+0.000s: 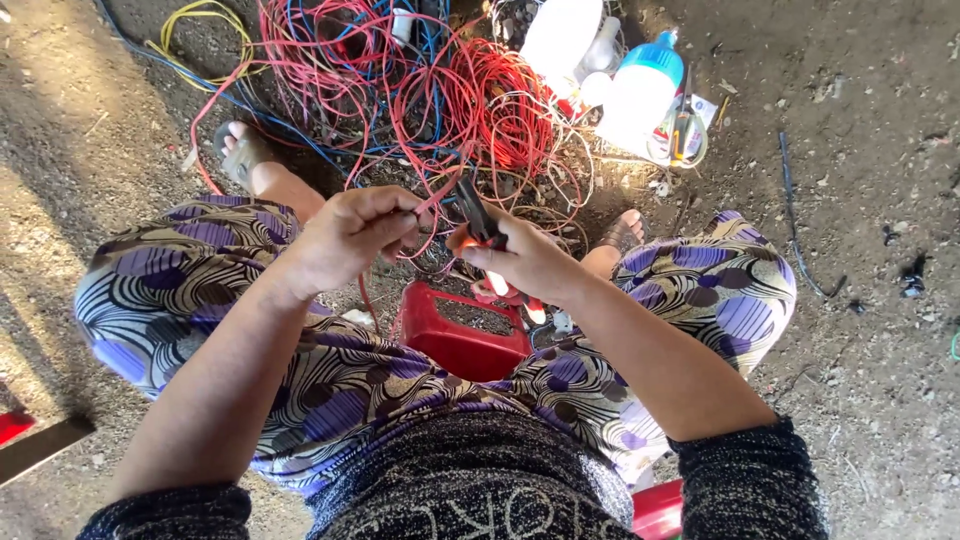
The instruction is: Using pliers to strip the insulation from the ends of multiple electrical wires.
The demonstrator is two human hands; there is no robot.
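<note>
My left hand (355, 235) is closed around a thin pink-red wire (432, 192) that runs up into a tangled pile of red, pink and blue wires (440, 95) on the dirt ground. Just to the right, my right hand (520, 262) grips a pair of pliers (478, 212) with dark jaws and red-and-white handles. The jaws point up toward the wire between the two hands. Whether the jaws are biting the wire I cannot tell.
I sit on a low red plastic stool (462, 345), knees apart in patterned purple cloth, sandalled feet beside the wire pile. A white bottle with a blue cap (640, 90) and white containers lie at the back right. Yellow cable (200, 25) and a black cable (795, 225) rest on the dirt.
</note>
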